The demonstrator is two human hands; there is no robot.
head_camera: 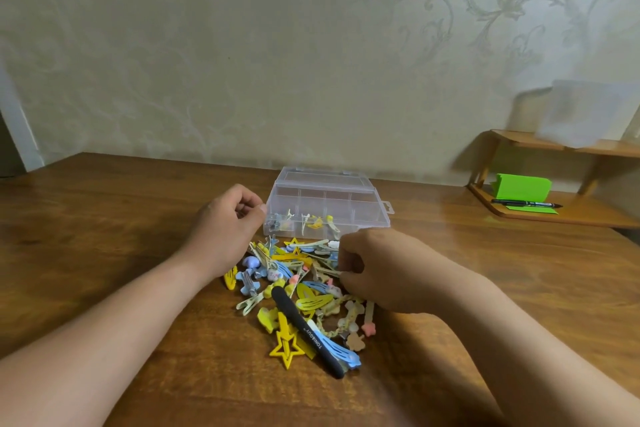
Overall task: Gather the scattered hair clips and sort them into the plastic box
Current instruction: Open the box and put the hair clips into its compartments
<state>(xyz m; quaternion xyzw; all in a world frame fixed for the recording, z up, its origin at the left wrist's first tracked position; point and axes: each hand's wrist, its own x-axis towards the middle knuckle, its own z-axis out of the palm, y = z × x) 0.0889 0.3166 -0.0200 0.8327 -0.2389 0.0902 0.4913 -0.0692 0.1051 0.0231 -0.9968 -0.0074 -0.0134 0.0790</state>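
Observation:
A clear plastic box (pixel 379 216) with several compartments stands open on the wooden table, and a few yellow and pale clips (pixel 317 222) lie in its front compartments. In front of it is a pile of yellow, blue and pink hair clips (pixel 304 282), with a long black clip (pixel 304 329) and a yellow star clip (pixel 287 345) at its near edge. My left hand (pixel 227 222) hovers at the box's front left corner, fingers curled, with nothing visible in it. My right hand (pixel 375 269) reaches into the right side of the pile, its curled fingertips pinching a pale clip.
A small wooden shelf (pixel 568 217) stands at the table's right back, with a green notepad (pixel 523 186) and a black pen (pixel 526 203) on its lower level and a translucent container (pixel 585 111) on top. A patterned wall rises directly behind the table.

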